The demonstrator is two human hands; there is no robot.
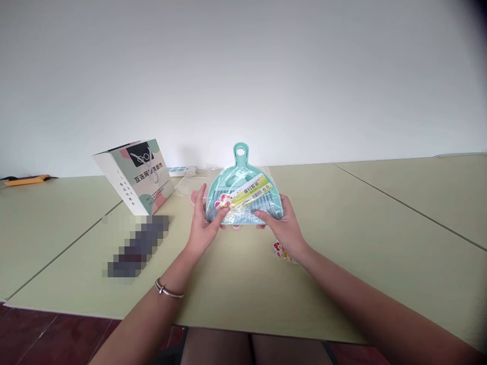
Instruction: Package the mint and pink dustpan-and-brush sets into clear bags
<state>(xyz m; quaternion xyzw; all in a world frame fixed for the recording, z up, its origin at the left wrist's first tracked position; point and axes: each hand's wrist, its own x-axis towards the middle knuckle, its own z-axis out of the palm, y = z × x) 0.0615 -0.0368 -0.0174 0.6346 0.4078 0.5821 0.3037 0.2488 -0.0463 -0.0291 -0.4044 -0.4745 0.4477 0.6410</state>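
Observation:
A mint-green dustpan and brush set (243,172) in clear plastic wrap is held upright above the table, its handle with a round hole pointing up. A paper label (247,190) with a barcode runs slantwise across its front. My left hand (205,223) grips the lower left corner, thumb on the front. On the lower right corner my right hand (283,223) is closed the same way. Something pink (198,196) shows partly behind the set, mostly hidden. A small colourful piece with red and yellow print (283,252) lies on the table under my right wrist.
A printed paper bag (146,177) with rope handles stands at the left. A blurred dark object (140,246) lies before it. Near the wall is a white power strip (182,171); an orange-and-black object (28,180) lies far left. The pale green table (380,228) has panel seams.

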